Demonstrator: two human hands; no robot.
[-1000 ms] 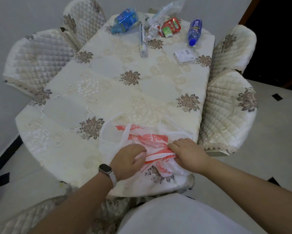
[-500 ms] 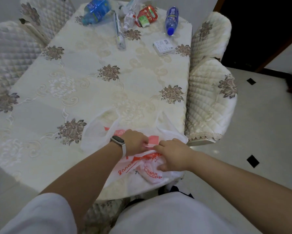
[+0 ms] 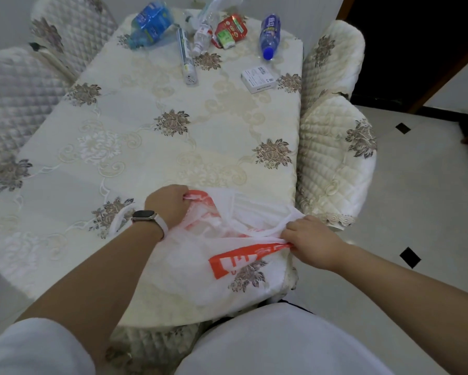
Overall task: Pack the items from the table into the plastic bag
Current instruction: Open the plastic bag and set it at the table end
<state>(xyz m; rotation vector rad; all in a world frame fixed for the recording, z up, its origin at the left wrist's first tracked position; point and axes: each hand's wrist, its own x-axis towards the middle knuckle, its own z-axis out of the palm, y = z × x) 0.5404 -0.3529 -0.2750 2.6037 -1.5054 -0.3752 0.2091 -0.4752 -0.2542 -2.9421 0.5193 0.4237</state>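
A white plastic bag (image 3: pixel 227 255) with red print lies at the table's near edge. My left hand (image 3: pixel 168 203) grips its far rim, and my right hand (image 3: pixel 312 240) pinches its near-right rim, so the mouth is stretched between them. At the far end of the table lie a large blue bottle (image 3: pixel 150 24), a slim blue bottle (image 3: pixel 269 35), a small clear bottle (image 3: pixel 201 40), a red packet (image 3: pixel 231 31), a long tube (image 3: pixel 185 56) and a white box (image 3: pixel 258 79). All these items are well out of my hands' reach.
The table (image 3: pixel 135 147) has a cream embroidered cloth. Quilted chairs stand close on the right (image 3: pixel 335 163) and on the left (image 3: pixel 13 98). A crumpled clear plastic wrapper (image 3: pixel 219 4) lies at the far edge. Tiled floor (image 3: pixel 416 226) lies to the right.
My hands were close together on the crumpled bag. Now they have pulled apart, left hand forward and right hand rightward, and the bag's mouth has spread.
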